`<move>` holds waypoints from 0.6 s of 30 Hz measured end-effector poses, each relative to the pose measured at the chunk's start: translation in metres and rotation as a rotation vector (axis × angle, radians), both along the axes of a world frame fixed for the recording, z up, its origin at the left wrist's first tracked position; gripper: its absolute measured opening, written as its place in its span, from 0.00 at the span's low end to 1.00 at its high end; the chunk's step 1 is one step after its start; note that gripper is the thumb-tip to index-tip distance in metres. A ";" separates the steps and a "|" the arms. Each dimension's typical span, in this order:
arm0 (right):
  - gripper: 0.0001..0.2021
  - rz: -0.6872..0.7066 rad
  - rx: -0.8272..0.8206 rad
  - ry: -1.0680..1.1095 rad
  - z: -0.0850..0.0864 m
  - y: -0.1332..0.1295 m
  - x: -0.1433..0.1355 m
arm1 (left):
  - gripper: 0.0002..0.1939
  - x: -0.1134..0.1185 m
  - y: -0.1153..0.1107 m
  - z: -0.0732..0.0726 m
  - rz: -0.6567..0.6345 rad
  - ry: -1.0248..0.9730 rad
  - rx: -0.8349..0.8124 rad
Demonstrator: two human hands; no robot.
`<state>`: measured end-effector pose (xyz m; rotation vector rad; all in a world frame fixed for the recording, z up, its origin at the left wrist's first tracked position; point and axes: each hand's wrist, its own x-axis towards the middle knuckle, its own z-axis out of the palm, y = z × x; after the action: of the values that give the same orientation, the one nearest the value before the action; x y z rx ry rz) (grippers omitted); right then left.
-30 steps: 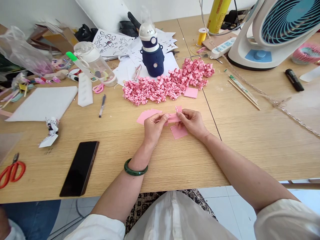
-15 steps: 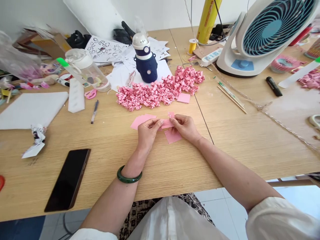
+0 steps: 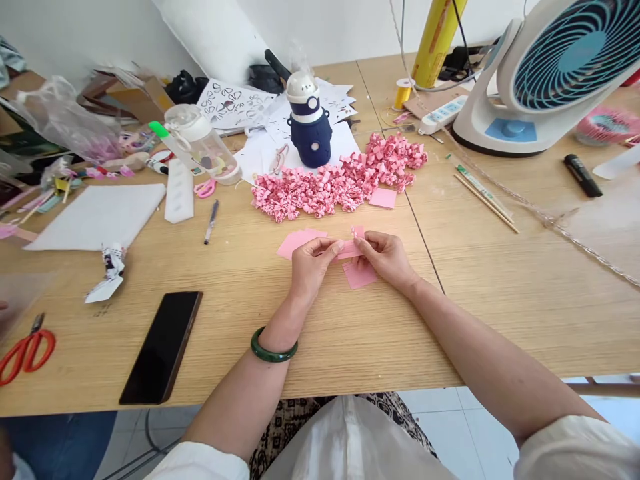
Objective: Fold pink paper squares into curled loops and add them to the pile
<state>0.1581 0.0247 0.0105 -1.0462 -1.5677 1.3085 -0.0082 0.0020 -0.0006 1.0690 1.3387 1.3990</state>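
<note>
Between my two hands a small pink paper strip (image 3: 349, 249) is stretched level above the table. My left hand (image 3: 311, 267) pinches its left end between thumb and fingers. My right hand (image 3: 387, 257) grips the other end, with a bit of pink paper standing up by its fingertips. Flat pink paper pieces (image 3: 296, 243) lie fanned out just behind my left hand. More pink squares (image 3: 359, 275) rest under my right fingers. Behind them stretches a long heap of curled pink paper pieces (image 3: 320, 189), with a single pink square (image 3: 383, 197) at its front edge.
A black phone (image 3: 161, 348) and red-handled scissors (image 3: 29, 351) lie at the left. Farther back stand a dark blue bottle (image 3: 311, 137) and a clear bottle (image 3: 213, 150). A white fan (image 3: 500, 127), wooden sticks (image 3: 487, 203) and a black marker (image 3: 583, 176) are at the right.
The view has swung left, so things appear farther right and the red scissors show more fully. My hands keep the same hold on the pink strip.
</note>
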 end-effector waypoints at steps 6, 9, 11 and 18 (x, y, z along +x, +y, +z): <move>0.22 -0.005 0.005 -0.024 -0.001 -0.001 0.000 | 0.12 0.000 0.000 0.002 -0.012 0.015 0.016; 0.22 -0.007 0.001 -0.010 -0.001 -0.001 0.000 | 0.13 0.000 0.000 0.002 -0.015 0.023 0.025; 0.21 -0.003 -0.003 0.003 0.000 -0.001 0.000 | 0.13 0.000 0.000 0.002 -0.008 0.016 0.024; 0.22 0.004 0.003 0.019 0.000 -0.001 -0.001 | 0.14 0.001 0.001 0.003 -0.008 -0.057 -0.002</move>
<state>0.1573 0.0237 0.0105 -1.0263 -1.5585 1.3147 -0.0074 0.0029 0.0020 1.0246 1.2928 1.4114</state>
